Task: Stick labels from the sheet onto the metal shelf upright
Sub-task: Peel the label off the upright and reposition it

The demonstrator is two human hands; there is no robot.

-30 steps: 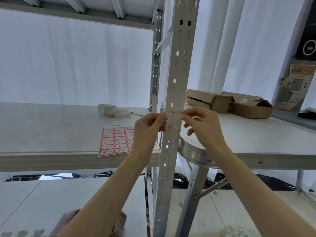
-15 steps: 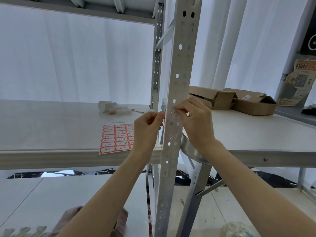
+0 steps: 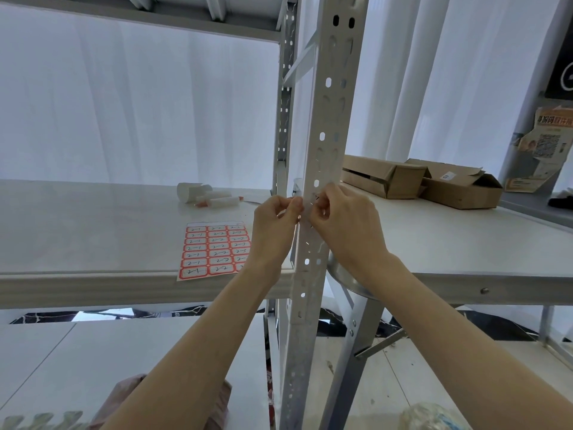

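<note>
A grey perforated metal shelf upright [image 3: 333,113] runs from top to bottom in the middle of the view. At shelf height, both my hands meet on its front face. My left hand [image 3: 274,226] pinches at the upright's left edge. My right hand [image 3: 344,221] presses its fingertips onto the face. Between the fingertips a small label [image 3: 315,198] with dark handwriting lies against the metal, mostly hidden. The label sheet [image 3: 214,251], with red-bordered handwritten labels, lies flat near the front edge of the white shelf board [image 3: 93,231], just left of my left wrist.
White tubes and a paper roll [image 3: 204,193] lie further back on the shelf. Right of the upright, a white table [image 3: 465,243] carries two open cardboard boxes [image 3: 384,178] [image 3: 462,187]. A round metal rim [image 3: 344,277] sits under my right wrist. A plastic bag [image 3: 434,417] lies on the floor.
The label was held stretched between both hands in front of the upright. My right hand then carried it onto the metal, and my left hand has closed in to the upright's edge.
</note>
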